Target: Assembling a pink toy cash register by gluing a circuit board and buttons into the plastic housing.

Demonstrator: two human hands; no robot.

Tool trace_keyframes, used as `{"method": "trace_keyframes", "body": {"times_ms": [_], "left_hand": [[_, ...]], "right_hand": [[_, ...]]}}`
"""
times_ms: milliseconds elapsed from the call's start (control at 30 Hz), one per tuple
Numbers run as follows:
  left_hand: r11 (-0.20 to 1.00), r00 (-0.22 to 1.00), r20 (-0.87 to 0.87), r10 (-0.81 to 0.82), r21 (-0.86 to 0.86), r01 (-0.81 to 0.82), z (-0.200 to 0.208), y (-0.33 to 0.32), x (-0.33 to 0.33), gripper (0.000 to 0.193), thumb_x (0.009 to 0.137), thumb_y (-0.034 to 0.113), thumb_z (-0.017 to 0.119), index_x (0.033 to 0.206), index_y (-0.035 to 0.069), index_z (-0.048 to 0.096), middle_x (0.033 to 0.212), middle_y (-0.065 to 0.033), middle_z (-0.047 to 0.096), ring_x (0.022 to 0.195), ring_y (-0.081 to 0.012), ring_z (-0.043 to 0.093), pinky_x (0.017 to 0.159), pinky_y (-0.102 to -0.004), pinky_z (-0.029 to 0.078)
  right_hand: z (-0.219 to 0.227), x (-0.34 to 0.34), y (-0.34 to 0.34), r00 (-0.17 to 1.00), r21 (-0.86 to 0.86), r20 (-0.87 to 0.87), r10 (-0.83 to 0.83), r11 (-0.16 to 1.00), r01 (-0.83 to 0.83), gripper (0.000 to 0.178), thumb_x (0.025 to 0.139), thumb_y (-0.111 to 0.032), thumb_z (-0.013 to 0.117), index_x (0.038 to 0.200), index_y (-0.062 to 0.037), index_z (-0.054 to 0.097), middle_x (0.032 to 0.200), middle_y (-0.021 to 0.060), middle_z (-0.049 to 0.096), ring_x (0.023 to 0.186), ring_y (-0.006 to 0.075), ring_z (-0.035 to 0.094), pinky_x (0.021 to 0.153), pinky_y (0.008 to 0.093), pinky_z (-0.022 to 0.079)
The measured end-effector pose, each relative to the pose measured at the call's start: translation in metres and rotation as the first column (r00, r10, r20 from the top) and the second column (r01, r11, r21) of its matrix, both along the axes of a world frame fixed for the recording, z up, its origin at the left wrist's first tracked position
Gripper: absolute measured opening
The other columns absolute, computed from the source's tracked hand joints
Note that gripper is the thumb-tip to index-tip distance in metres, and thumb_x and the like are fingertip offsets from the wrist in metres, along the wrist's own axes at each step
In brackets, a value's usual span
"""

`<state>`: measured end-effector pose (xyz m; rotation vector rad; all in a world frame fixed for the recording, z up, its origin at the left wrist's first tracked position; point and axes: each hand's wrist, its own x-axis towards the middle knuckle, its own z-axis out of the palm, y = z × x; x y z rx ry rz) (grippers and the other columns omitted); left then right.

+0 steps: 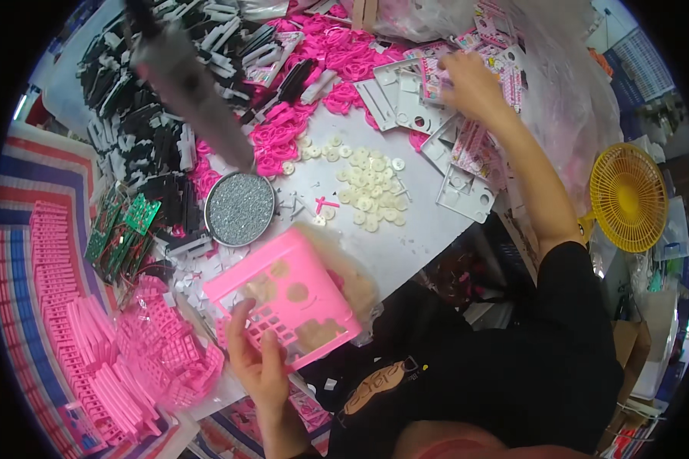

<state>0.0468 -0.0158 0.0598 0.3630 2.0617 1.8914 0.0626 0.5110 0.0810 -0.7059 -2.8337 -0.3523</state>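
Two hands work apart: the left hand grips a pink casing at the white table's near edge, seemingly steadying it; the right hand's fingers curl over a printed panel, pinch unclear, among white plastic parts.

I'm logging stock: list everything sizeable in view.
Casing: one, pink, lower centre
Discs: many, cream, centre
Dish: one, silvery, centre
Loops: many, pink, top
Bars: many, black-white, upper left
Circuit boards: several, green, left
Grids: many, pink, lower left
Strips: many, pink, left
Shells: several, white, upper right
Printed pieces: several, pink-white, upper right
Rod: one, grey, upper left
Sheeting: count unclear, multicoloured, left
Fan: one, yellow, right
Table: one, white, centre
Left hand: one, holding casing
Right hand: one, at printed pieces
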Motion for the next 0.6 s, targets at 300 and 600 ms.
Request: {"method": "trace_keyframes", "body": {"times_ms": [300,600], "left_hand": [[0.995,0.994,-0.086,0.072,0.072,-0.066,-0.011,0.011,0.014,0.045,0.098,-0.001,0.056,0.142,0.003,0.050,0.140,-0.0089,0.054,0.063,-0.0004,0.045,0.048,-0.0161,0.030],[0.986,0.976,-0.220,0.003,0.162,0.034,-0.008,0.036,0.003,0.033,0.096,0.020,0.063,0.124,0.002,0.063,0.142,-0.0196,0.042,0.116,-0.0294,0.053,0.102,-0.0428,0.042]], "right_hand": [[0.050,0.002,0.125,0.996,-0.419,0.082,0.034,0.908,0.003,0.064,0.071,-0.021,0.082,0.130,-0.0097,0.061,0.110,0.0054,0.066,0.104,0.0240,0.060,0.088,0.0375,0.051],[0.124,0.014,-0.029,0.703,-0.650,-0.710,0.032,0.355,-0.672,0.038,0.092,-0.015,0.071,0.128,-0.0065,0.063,0.094,-0.0011,0.067,0.083,0.0080,0.062,0.075,0.0256,0.050]]}}
